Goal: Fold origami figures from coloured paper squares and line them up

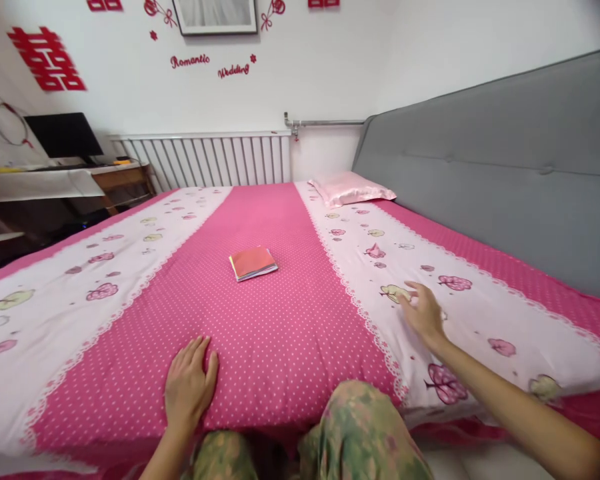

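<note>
My left hand (190, 387) lies flat on the pink dotted part of the bed sheet (290, 327), fingers stretched out, with nothing in it. Over the white printed stripe at the right is my right hand (423, 311), its fingers apart and slightly bent; it holds nothing. Whether it touches the sheet I cannot tell. Beyond and between both hands rests a small stack of coloured paper (254, 263), its top sheet orange-red with other colours showing at the edges. Neither hand touches the stack.
A pink pillow (351, 189) lies at the back right beside the grey headboard (500, 147). Behind the bed runs a white radiator (205, 160). To the left stands a desk (123, 175) with a black monitor (65, 135). Knees in camouflage trousers (365, 433) are at the bed's near edge.
</note>
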### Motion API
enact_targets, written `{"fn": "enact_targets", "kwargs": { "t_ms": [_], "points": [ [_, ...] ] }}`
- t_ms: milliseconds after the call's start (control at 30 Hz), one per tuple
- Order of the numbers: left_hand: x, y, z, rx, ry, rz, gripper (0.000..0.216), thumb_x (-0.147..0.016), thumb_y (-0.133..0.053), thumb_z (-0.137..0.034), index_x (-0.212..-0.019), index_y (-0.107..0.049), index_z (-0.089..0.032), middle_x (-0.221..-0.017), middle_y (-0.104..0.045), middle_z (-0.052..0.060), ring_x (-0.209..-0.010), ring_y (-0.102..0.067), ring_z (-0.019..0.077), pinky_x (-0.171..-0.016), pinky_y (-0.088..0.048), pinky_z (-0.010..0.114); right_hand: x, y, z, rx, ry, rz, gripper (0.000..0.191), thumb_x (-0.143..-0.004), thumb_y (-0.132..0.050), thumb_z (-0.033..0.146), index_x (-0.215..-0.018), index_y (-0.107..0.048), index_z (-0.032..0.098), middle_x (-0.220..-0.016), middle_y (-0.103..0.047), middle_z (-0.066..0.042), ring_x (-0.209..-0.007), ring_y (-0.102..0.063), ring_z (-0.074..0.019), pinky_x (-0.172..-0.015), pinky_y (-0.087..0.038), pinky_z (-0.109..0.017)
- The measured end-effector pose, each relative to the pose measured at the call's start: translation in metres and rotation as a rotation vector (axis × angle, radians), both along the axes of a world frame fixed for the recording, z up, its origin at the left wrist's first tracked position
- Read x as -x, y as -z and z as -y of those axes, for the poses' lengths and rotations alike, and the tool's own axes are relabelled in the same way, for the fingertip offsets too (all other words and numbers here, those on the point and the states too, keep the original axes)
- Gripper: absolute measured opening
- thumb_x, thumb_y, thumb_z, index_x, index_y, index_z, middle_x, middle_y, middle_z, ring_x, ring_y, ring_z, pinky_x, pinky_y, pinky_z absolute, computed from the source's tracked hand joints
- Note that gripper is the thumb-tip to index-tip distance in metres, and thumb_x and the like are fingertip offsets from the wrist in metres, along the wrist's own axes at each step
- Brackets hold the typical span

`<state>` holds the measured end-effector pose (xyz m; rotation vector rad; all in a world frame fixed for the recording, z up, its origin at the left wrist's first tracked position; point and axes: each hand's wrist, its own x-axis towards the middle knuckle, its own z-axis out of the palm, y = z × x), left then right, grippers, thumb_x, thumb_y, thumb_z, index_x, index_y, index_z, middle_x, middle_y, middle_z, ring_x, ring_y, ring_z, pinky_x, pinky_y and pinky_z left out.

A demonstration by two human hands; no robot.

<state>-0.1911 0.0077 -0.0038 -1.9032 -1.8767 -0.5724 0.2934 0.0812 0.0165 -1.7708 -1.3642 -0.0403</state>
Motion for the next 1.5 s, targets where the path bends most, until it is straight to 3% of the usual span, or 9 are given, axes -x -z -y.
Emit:
{"fn": "enact_targets", "kwargs": {
  "t_ms": [100,233,367,533,700,900,1167,1333,1500],
  "points": [
    [0.001,0.002,0.0,0.007,-0.007,0.001,0.049,-0.085,-0.034,-0.039,-0.114,-0.057,-0.008,-0.115,-0.061,0.014,-0.11,-0.052,0.0254,-0.099,-0.034,0.04,0.058,-0.016,-0.044,-0.011,-0.245,-0.012,0.043,-0.078,-0.047,0.037,-0.115,-0.05,0.016,-0.111,-0.058,-0.012,-0.085,-0.06,-0.0212,-0.076,-0.047,-0.036],
    [0.002,0.004,0.0,0.013,-0.004,0.018,0.048,-0.085,-0.036,-0.039,-0.115,-0.056,-0.008,-0.115,-0.061,0.013,-0.11,-0.051,0.0253,-0.099,-0.034,0.041,0.132,-0.03,-0.099,0.012,-0.515,0.031,0.036,-0.079,-0.051,0.03,-0.112,-0.054,0.018,-0.106,-0.061,-0.009,-0.083,-0.06,-0.0179,-0.078,-0.047,-0.034],
    [0.003,0.004,0.002,0.023,-0.012,0.047,0.047,-0.084,-0.038,-0.04,-0.116,-0.056,-0.011,-0.117,-0.06,0.012,-0.111,-0.052,0.025,-0.1,-0.034,0.041,0.19,-0.036,-0.145,0.035,-0.709,0.109,0.033,-0.078,-0.056,0.027,-0.109,-0.059,0.018,-0.109,-0.061,-0.009,-0.094,-0.058,-0.0193,-0.083,-0.045,-0.035],
    [0.004,0.009,0.004,0.019,-0.026,0.071,0.047,-0.082,-0.039,-0.04,-0.119,-0.054,-0.015,-0.119,-0.059,0.01,-0.113,-0.051,0.0245,-0.1,-0.035,0.041,0.249,-0.029,-0.186,0.063,-0.846,0.206,0.028,-0.077,-0.059,0.029,-0.103,-0.064,0.021,-0.108,-0.063,-0.006,-0.103,-0.054,-0.0203,-0.091,-0.039,-0.037],
    [0.005,0.013,0.005,0.009,-0.038,0.075,0.046,-0.082,-0.041,-0.039,-0.119,-0.054,-0.016,-0.12,-0.059,0.008,-0.114,-0.05,0.0244,-0.101,-0.034,0.041,0.295,-0.016,-0.203,0.086,-0.881,0.268,0.033,-0.074,-0.062,0.036,-0.104,-0.064,0.022,-0.11,-0.064,-0.007,-0.106,-0.052,-0.0228,-0.093,-0.036,-0.039],
    [0.005,0.016,0.006,0.004,-0.036,0.061,0.046,-0.082,-0.041,-0.038,-0.121,-0.052,-0.016,-0.121,-0.058,0.008,-0.114,-0.049,0.0247,-0.1,-0.035,0.043,0.315,-0.005,-0.214,0.107,-0.914,0.315,0.039,-0.071,-0.064,0.043,-0.104,-0.065,0.022,-0.11,-0.064,-0.006,-0.107,-0.053,-0.0221,-0.092,-0.038,-0.038],
    [0.004,0.017,0.007,0.021,-0.06,0.078,0.047,-0.081,-0.04,-0.04,-0.122,-0.051,-0.019,-0.123,-0.057,0.007,-0.115,-0.049,0.0252,-0.101,-0.035,0.045,0.315,-0.001,-0.215,0.107,-0.912,0.341,0.029,-0.075,-0.06,0.046,-0.096,-0.068,0.028,-0.102,-0.068,-0.001,-0.098,-0.058,-0.0209,-0.084,-0.041,-0.036],
    [0.004,0.017,0.006,0.025,-0.068,0.074,0.047,-0.082,-0.04,-0.04,-0.121,-0.052,-0.019,-0.121,-0.058,0.007,-0.115,-0.049,0.0248,-0.101,-0.035,0.044,0.318,-0.011,-0.211,0.045,-0.9,0.34,0.016,-0.08,-0.057,0.036,-0.081,-0.071,0.029,-0.089,-0.071,0.002,-0.087,-0.06,-0.0175,-0.084,-0.039,-0.034],
    [0.002,0.013,0.007,0.012,-0.054,0.053,0.047,-0.082,-0.04,-0.039,-0.12,-0.053,-0.015,-0.121,-0.058,0.009,-0.114,-0.05,0.025,-0.1,-0.035,0.043,0.303,-0.038,-0.198,-0.117,-0.809,0.323,0.024,-0.088,-0.046,0.029,-0.084,-0.069,0.023,-0.091,-0.07,-0.002,-0.09,-0.057,-0.0183,-0.097,-0.027,-0.039]
  ]
}}
